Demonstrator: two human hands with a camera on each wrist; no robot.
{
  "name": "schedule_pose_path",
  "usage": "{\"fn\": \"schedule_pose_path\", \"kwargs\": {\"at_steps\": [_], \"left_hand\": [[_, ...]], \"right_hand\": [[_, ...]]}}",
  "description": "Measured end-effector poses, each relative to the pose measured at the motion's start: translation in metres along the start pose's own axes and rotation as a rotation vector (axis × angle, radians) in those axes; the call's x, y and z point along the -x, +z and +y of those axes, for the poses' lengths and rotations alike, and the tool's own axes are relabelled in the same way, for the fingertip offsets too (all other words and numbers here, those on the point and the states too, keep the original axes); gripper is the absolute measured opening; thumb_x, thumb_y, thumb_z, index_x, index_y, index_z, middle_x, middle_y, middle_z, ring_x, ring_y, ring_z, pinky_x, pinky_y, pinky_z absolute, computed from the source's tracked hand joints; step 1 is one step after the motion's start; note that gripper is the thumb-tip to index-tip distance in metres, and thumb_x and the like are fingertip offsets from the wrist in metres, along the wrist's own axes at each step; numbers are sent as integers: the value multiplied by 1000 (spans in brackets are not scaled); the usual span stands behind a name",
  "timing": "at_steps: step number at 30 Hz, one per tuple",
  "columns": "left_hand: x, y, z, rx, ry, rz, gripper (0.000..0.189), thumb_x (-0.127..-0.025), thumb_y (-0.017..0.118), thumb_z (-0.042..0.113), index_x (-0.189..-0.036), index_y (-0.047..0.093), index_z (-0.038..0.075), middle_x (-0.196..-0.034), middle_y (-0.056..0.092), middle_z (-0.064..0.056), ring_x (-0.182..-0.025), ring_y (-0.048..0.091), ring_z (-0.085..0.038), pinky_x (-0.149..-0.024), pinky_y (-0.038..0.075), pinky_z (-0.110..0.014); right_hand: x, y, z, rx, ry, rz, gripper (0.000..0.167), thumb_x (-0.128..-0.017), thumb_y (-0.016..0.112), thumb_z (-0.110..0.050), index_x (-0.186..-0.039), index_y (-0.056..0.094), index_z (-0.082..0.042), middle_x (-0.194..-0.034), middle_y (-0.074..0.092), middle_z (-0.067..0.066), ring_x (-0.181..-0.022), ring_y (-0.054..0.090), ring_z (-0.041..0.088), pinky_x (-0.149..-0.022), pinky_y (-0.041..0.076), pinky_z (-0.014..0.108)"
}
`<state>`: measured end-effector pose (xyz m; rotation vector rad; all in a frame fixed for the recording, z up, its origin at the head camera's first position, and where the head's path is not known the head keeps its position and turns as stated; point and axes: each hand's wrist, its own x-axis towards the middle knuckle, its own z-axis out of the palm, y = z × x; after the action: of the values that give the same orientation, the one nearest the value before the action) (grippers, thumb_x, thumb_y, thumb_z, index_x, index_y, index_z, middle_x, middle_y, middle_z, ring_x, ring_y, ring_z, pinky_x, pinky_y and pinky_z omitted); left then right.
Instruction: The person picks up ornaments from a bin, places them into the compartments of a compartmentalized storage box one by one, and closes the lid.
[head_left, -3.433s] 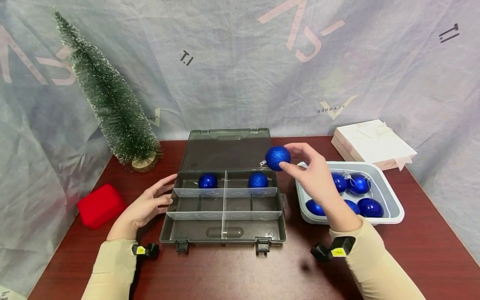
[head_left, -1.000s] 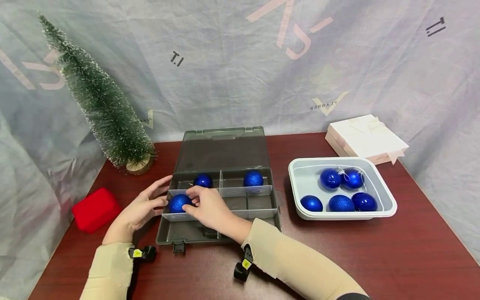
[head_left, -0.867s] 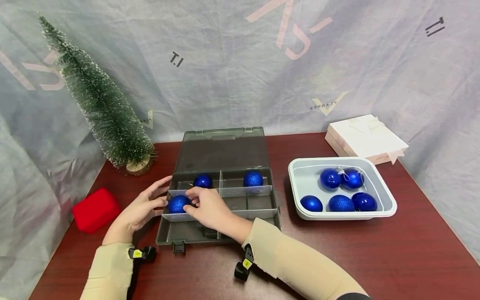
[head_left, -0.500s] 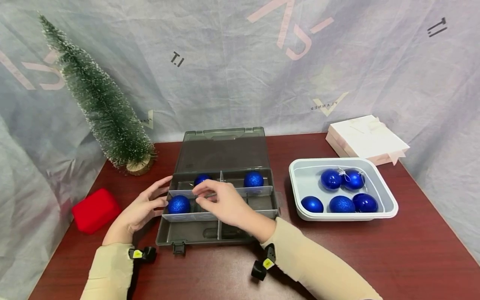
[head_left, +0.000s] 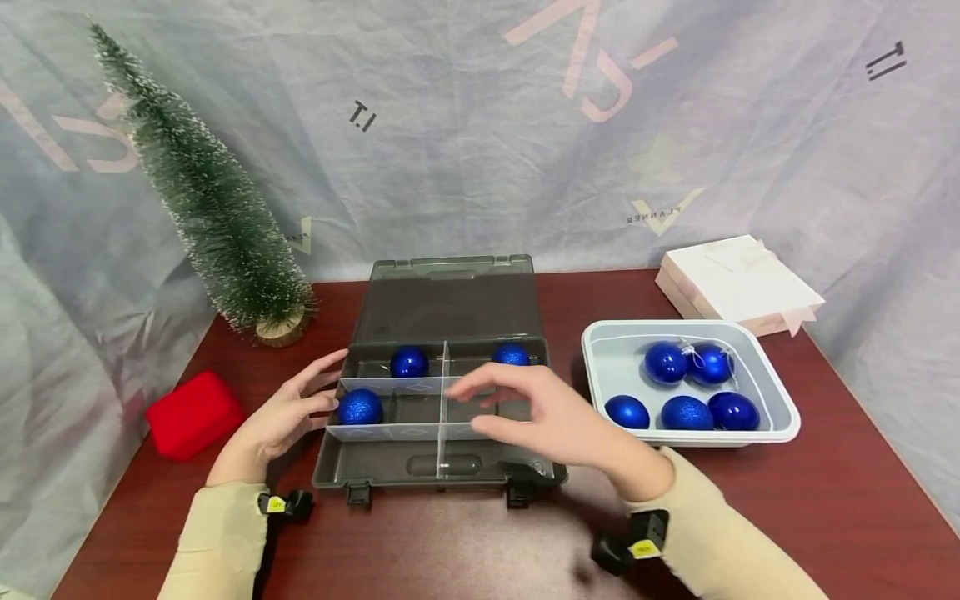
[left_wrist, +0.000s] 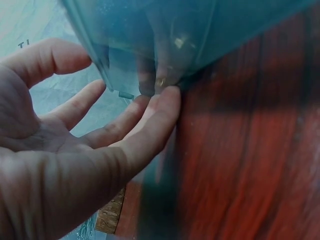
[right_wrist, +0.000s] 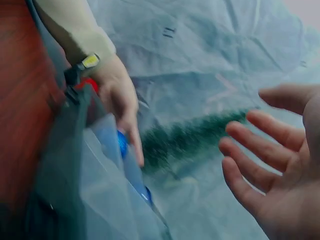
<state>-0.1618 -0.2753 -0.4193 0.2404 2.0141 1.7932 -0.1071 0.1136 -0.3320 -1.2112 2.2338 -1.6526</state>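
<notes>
A dark translucent organizer box (head_left: 375, 467) lies with its lid (head_left: 453, 304) laid back, divided by clear partitions. My left hand (head_left: 288, 412) rests its straight fingers along the box's left wall; in the left wrist view the fingertips (left_wrist: 170, 100) touch that wall. My right hand (head_left: 547, 412) hovers over the right-hand compartments, fingers spread and holding nothing. A glittery blue Christmas bauble (head_left: 360, 407) sits in the middle-left compartment. A shiny blue bauble (head_left: 409, 362) is in the back-left one, and another glittery bauble (head_left: 511, 355) in the back-right, partly behind my right hand.
To the right stands a white plastic tub (head_left: 783, 421) with several blue baubles (head_left: 686, 412). Behind it is a pale gift box (head_left: 742, 283) with a ribbon. At left are a small artificial Christmas tree (head_left: 217, 208) and a red box (head_left: 195, 415).
My right hand carried a glittery bauble from the right into the middle-left compartment, let go of it, then drew back right over the box. The left hand has stayed at the box's left side.
</notes>
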Motion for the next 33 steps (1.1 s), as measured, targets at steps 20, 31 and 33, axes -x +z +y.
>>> {"fn": "schedule_pose_path", "kwargs": {"at_steps": [20,31,33], "left_hand": [[0,-1,2,-13,-7,0,73,-101,52,2,-165,22,20,-161,17,-30,-116,48,-22,-95,40,-48],[0,0,1,-7,-4,1,73,-100,52,2,-164,23,21,-160,18,-29,-119,46,-23,-96,40,-47],[1,0,1,-8,-4,3,73,-100,52,2,-164,23,22,-160,18,-29,-121,45,-25,-96,40,-49]], "right_hand": [[107,-122,32,319,169,52,43,-89,75,3,-127,67,-15,-122,69,-1,-114,63,15,-95,48,24],[112,-133,71,354,326,-149,40,-93,77,-21,-130,65,-9,-123,69,3,-109,66,18,-91,54,38],[112,-133,73,360,346,-179,40,-94,77,-25,-129,65,-11,-124,68,2,-110,65,19,-92,53,41]]}}
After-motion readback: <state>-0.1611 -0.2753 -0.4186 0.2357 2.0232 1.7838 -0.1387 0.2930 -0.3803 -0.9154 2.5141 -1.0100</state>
